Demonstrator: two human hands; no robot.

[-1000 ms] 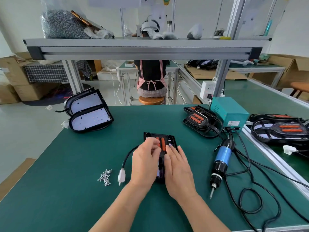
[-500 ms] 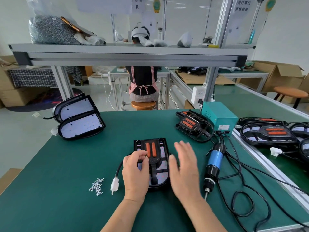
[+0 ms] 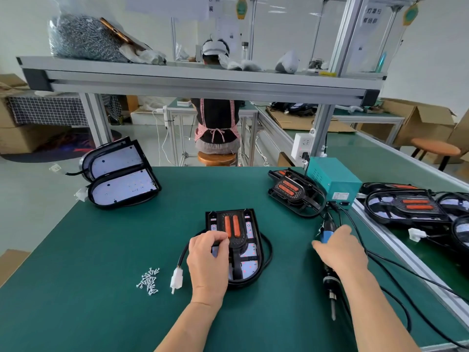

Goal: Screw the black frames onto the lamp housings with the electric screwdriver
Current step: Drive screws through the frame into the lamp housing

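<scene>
r hand [image 3: 340,252] over electric screwdriver [image 3: 329,282] lying bit-nearward right of lamp housing [image 3: 250,266], grip unclear; l hand [image 3: 206,262] pinches black frame [image 3: 239,243].

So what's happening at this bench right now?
A person is mid-assembly. The left hand pinches the black frame sitting on the lamp housing. The right hand lies over the electric screwdriver on the mat; a firm grip isn't clear. Loose screws wait beside the left hand; none is being driven yet.
</scene>
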